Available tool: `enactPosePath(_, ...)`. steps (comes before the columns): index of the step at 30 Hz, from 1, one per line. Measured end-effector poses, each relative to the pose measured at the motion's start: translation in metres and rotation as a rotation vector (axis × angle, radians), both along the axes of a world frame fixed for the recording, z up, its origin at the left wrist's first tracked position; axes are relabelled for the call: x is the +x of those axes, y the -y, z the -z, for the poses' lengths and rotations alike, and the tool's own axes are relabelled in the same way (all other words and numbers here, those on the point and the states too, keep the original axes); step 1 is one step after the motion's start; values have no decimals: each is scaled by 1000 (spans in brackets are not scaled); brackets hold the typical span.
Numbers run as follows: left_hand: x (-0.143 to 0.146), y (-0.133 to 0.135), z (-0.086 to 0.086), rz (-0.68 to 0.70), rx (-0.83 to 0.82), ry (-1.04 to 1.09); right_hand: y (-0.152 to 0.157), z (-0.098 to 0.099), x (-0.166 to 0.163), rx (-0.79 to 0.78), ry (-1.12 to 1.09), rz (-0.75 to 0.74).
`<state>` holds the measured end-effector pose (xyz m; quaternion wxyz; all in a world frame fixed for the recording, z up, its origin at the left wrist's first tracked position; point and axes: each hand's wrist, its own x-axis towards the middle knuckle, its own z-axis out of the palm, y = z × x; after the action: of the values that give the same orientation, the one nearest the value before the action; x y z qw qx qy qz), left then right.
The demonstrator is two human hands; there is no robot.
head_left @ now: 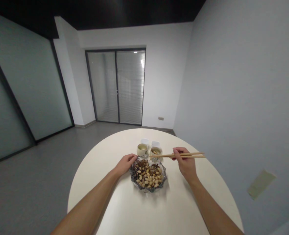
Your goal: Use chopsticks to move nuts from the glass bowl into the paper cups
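Gripping tan chopsticks [165, 156]: right fingers [176, 154]; left fingers [132, 158] at jagged glass bowl [165, 176], grip unclear.

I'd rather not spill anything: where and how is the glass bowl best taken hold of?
The glass bowl is likely best held by its scalloped rim, from left and right at once: it is wide, holds loose nuts, and cups stand close beyond it. The right hand holds chopsticks.

Pale wooden chopsticks [166, 156] lay near-level in your right hand [186, 164], tips pointing leftward. Scalloped clear-glass bowl [147, 189], heaped with pale nuts [149, 179] and dark seeds [136, 169], sat upright between your hands, rim at left hand's [125, 164] fingertips.
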<state>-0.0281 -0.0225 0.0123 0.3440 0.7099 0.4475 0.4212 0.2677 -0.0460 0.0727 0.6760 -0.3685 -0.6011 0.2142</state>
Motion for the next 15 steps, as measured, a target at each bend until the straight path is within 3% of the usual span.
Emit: enactPosePath(15, 0, 1, -2, -6, 7, -2, 1, -1, 1, -14, -12, 1)
